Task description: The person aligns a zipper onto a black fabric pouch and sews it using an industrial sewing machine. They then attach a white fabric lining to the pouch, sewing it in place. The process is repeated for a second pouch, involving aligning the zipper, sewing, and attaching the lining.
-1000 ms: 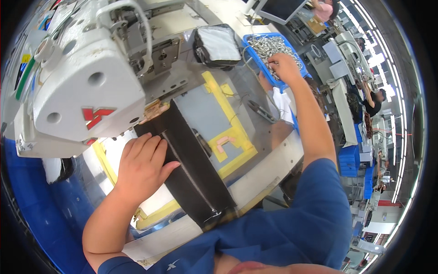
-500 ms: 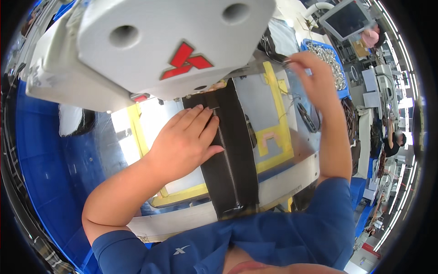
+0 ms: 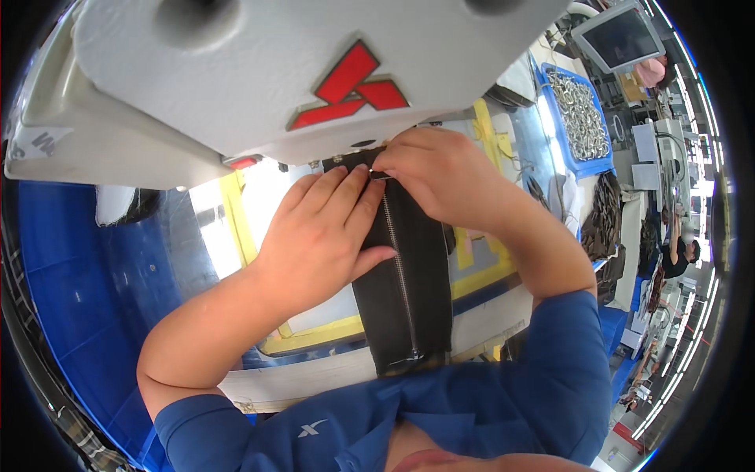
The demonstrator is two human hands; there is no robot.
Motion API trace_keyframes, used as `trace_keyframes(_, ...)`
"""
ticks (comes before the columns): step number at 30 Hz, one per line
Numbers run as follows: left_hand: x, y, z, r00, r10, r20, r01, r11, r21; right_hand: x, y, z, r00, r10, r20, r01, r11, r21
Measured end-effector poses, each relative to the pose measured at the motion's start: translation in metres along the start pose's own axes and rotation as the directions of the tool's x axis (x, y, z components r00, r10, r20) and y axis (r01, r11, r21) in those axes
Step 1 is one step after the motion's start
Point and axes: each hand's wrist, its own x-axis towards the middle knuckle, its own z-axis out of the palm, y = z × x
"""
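Note:
A long black fabric strip with a metal-toothed zipper down its middle lies across the work plate. My left hand rests flat on the strip, fingers stretched out, fingertips beside the zipper's far end. Bent over that same end, my right hand has its thumb and fingers pinched together. A small pale glint shows at its fingertips, too small to name. Just below them is a small dark rectangular piece on the zipper, close to the left fingertips. The strip's far end passes under the grey-white machine head.
The machine head hangs low over my hands. Yellow tape marks the plate around the strip. A blue bin of silvery metal pieces stands at the far right, near a dark pile and a monitor. Blue sheeting lies left.
My right hand has come in from the far right to the zipper's far end, fingers now pinched there. My left hand stays on the strip. The machine head appears larger and lower in view.

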Motion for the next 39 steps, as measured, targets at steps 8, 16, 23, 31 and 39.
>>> trace_keyframes(8, -0.002, 0.004, 0.0, 0.998, -0.022, 0.057, 0.023, 1.0, -0.018, -0.002, 0.0, 0.001, 0.998, -0.046, -0.032, 0.043, 0.994, -0.096)
trace_keyframes(16, 0.004, 0.006, -0.001, 0.994, -0.048, 0.094, 0.046, 0.999, 0.019, 0.015, 0.0, 0.004, 0.994, 0.107, -0.005, -0.106, 0.978, -0.179)
trace_keyframes(23, 0.01, -0.002, -0.008, 0.991, -0.104, 0.084, 0.112, 0.988, -0.102, -0.002, -0.001, 0.005, 0.999, 0.034, -0.014, -0.036, 0.982, -0.185)
trace_keyframes(31, 0.013, -0.005, -0.008, 0.988, -0.142, 0.059, 0.152, 0.956, -0.252, -0.016, -0.006, 0.008, 0.998, -0.051, -0.028, 0.043, 0.965, -0.257)
trace_keyframes(39, 0.014, -0.01, -0.004, 0.982, -0.18, 0.061, 0.19, 0.895, -0.403, -0.009, -0.009, 0.003, 1.0, -0.013, 0.02, 0.017, 0.976, -0.217)
